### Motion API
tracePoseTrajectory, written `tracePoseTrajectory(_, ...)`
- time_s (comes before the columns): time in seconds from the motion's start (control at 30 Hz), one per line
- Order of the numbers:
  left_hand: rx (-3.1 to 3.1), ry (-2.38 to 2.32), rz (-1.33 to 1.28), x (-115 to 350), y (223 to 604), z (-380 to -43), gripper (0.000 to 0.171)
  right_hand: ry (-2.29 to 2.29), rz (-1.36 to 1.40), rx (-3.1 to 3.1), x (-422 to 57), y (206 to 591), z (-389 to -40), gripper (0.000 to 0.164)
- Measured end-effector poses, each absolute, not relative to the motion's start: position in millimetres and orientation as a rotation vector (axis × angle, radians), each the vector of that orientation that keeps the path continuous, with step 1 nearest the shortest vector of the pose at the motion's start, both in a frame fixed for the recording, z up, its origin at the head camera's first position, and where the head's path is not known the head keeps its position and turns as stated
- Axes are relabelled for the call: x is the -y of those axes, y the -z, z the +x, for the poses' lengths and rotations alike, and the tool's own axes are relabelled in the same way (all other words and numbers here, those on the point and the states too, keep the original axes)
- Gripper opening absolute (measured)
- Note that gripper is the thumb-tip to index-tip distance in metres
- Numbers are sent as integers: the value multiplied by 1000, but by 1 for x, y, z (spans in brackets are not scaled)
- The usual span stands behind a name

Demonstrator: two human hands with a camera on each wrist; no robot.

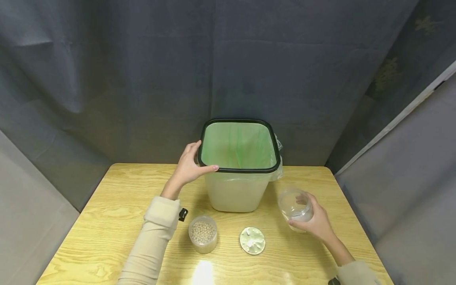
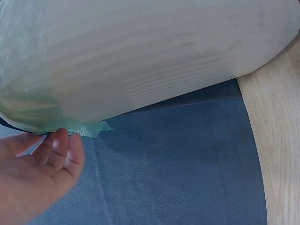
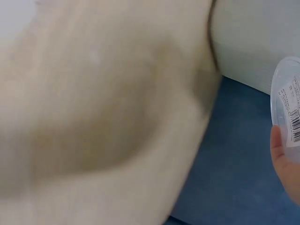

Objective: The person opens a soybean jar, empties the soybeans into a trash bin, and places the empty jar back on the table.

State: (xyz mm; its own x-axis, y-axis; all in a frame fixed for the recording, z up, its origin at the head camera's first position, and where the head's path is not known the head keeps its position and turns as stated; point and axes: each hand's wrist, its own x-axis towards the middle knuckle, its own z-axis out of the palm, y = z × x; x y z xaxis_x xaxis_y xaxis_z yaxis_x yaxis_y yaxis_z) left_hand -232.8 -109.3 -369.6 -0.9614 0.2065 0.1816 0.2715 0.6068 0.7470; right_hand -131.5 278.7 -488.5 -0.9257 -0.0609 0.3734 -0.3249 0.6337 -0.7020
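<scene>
A whitish waste bin (image 1: 233, 194) with a black rim and a green bag liner (image 1: 249, 144) stands at the table's back. My left hand (image 1: 187, 168) grips its front-left rim, thumb on the front edge, fingers at the left side. In the left wrist view, the fingertips of the left hand (image 2: 42, 173) meet the rim where the liner (image 2: 28, 89) folds over. To the bin's right, my right hand (image 1: 318, 221) holds a clear plastic jar (image 1: 290, 204), apart from the bin. The right wrist view shows a barcode label on the jar (image 3: 286, 112).
A clear jar of small beige balls (image 1: 204, 233) sits in front of the bin, near my left forearm. A round shiny lid (image 1: 252, 240) lies to its right on the wooden table (image 1: 121, 213). Grey curtains (image 1: 160, 79) hang behind and at both sides.
</scene>
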Motion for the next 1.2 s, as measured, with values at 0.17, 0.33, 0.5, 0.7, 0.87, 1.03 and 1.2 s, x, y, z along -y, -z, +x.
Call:
tracePoseTrajectory(0.17,2744,1297,-417,109,369,-233,102,-1214,266,2592,-279,510,-126,92)
tracePoseTrajectory(0.33,2738,1293,-427,109,369,-233,102,-1241,240,2615,-281,527,-125,92)
tracePoseTrajectory(0.5,2730,1289,-432,110,369,-233,102,-1303,211,2677,-280,544,-125,92)
tracePoseTrajectory(0.7,2735,1291,-425,109,371,-233,103,-1333,199,2714,-281,558,-122,92)
tracePoseTrajectory(0.87,2740,1291,-423,109,372,-234,103,-1296,159,2713,-283,565,-121,91)
tracePoseTrajectory(1.03,2741,1301,-417,109,371,-233,102,-1280,134,2718,-282,571,-120,90)
tracePoseTrajectory(1.2,2745,1309,-411,109,370,-232,103,-1312,136,2702,-280,575,-120,91)
